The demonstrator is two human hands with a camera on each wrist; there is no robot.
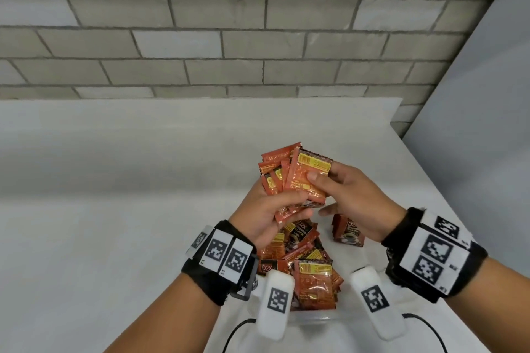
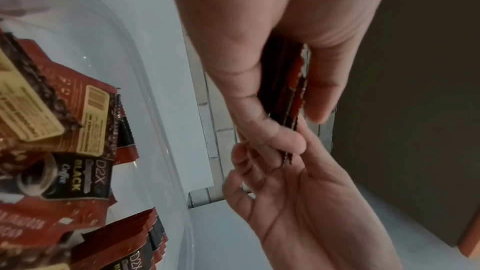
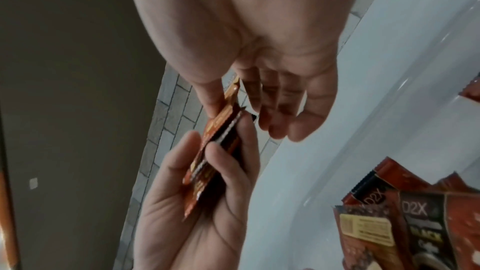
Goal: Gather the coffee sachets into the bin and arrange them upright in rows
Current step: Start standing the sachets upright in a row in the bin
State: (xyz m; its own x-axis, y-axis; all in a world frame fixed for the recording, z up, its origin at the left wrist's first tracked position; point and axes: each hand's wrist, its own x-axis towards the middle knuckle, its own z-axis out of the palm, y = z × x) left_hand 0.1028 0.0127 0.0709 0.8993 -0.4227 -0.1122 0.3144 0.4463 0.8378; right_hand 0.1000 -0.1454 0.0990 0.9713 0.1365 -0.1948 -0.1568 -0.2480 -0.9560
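Above the bin [image 1: 312, 315], both hands [image 1: 311, 203] pinch fanned sachets [image 1: 292, 178].

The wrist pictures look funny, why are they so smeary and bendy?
Left wrist view: the left hand sits so close it looks huge and soft, and the bin wall curves from the wide lens. Right wrist view: the right hand and the sachets are smeared. Head view: sharper, though the brick wall bows slightly.
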